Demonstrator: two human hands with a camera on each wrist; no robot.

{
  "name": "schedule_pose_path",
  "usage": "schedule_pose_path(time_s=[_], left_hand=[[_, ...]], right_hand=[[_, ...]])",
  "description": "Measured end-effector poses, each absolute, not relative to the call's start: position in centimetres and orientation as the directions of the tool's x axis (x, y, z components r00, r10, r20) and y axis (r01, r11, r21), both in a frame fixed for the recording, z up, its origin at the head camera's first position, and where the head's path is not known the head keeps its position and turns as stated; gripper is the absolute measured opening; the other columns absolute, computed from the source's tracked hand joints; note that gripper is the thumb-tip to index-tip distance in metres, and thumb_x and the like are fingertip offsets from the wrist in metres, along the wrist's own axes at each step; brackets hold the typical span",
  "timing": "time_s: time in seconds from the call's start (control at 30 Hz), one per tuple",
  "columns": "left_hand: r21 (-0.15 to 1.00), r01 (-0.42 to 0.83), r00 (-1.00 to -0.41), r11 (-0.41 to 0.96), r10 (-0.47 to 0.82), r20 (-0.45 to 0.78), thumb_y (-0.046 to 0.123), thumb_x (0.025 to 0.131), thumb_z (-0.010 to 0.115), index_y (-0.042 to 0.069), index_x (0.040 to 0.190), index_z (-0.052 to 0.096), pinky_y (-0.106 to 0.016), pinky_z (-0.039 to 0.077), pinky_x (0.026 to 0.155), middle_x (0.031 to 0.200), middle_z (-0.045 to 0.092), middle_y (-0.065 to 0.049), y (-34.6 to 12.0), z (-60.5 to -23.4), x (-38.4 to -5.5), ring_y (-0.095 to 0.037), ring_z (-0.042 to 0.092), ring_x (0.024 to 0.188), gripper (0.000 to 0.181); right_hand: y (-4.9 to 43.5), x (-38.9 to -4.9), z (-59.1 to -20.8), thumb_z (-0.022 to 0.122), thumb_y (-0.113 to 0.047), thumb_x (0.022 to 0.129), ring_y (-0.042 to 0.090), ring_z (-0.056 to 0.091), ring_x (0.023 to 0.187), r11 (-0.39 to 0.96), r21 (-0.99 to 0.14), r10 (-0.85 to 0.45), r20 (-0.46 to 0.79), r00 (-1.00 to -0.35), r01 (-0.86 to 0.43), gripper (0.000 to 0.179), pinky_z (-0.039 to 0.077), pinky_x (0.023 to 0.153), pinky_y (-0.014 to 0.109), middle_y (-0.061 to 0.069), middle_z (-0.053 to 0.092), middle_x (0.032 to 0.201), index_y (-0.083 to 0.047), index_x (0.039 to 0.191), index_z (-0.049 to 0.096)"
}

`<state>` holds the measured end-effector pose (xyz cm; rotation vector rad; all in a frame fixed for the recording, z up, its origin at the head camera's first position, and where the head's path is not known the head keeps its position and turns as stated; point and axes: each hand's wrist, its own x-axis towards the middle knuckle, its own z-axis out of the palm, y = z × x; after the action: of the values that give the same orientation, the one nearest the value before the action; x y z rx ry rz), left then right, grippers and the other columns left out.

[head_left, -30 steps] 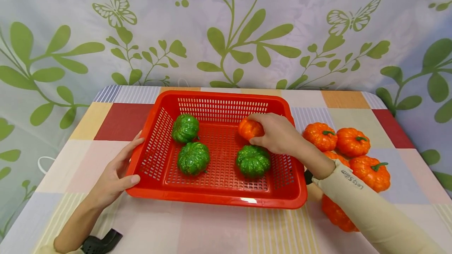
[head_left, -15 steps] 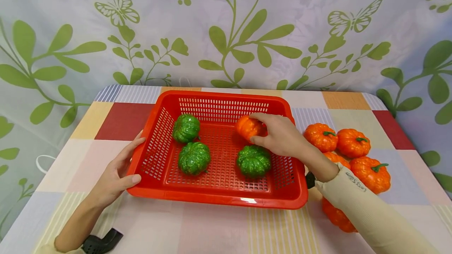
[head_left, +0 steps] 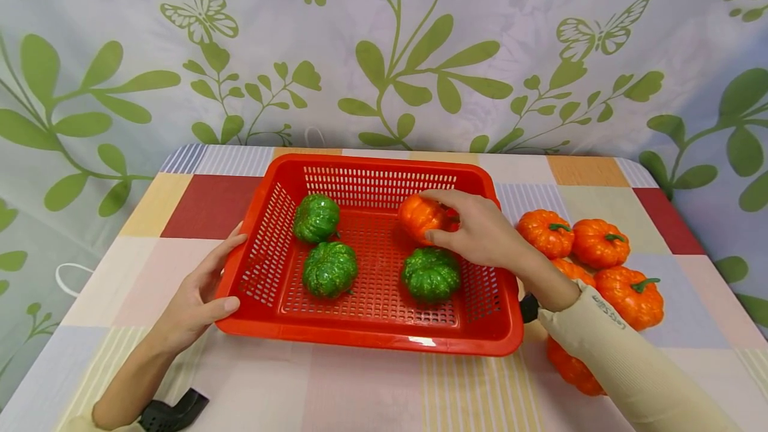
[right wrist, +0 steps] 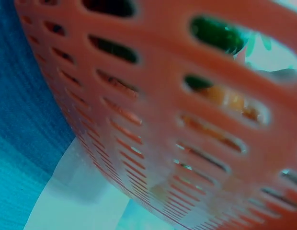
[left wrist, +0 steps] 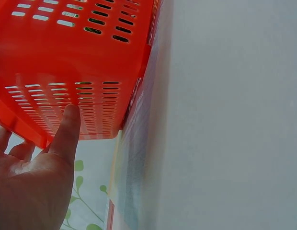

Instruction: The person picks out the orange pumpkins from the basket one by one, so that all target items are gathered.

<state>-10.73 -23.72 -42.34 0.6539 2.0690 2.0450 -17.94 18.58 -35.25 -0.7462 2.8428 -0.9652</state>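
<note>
A red plastic basket (head_left: 369, 345) with slotted walls stands on the table. My left hand (head_left: 192, 299) rests against its left end, thumb along the outside of the wall and the other fingers at the rim. Inside the basket, my right hand (head_left: 480, 229) holds a small orange pumpkin (head_left: 418, 217) between thumb and fingers, its stem side towards the palm. Just in front of that pumpkin sits a green one (head_left: 431, 276). Two more green pumpkins, a rear one (head_left: 316, 218) and a front one (head_left: 329, 270), lie in the left half. The right wrist view shows mostly the basket's slotted wall (right wrist: 158, 91).
Several orange pumpkins (head_left: 630, 295) are grouped on the table right of the basket, partly hidden under my right forearm. A checked cloth (head_left: 366, 392) covers the table. Behind it hangs a leaf-patterned curtain (head_left: 324, 39). A white cord loop (head_left: 69, 279) shows at the left edge.
The orange pumpkin in my right hand has shifted slightly left and turned, so its stem side shows. The right hand has moved barely to the right. The left hand keeps its place.
</note>
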Motion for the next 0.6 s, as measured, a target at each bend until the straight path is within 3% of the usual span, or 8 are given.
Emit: schedule_pose_path(time_s=[0.6], left_hand=[[0.983,0.185,-0.892,-0.016,0.418,0.174,-0.009,0.084,0.054,0.01,0.156,0.025,-0.037,0.058,0.079,0.164,0.01,-0.003,-23.8,-42.29,-10.79,-0.018,0.047,0.123,0.08]], right_hand=[[19.29,-17.75,-35.25,0.078,-0.016,0.081,0.018,0.056,0.101,0.581,-0.669,-0.478,0.18,-0.86,-0.463,0.061,0.052,0.084,0.04,0.003,0.056,0.124,-0.01,0.138,0.057]])
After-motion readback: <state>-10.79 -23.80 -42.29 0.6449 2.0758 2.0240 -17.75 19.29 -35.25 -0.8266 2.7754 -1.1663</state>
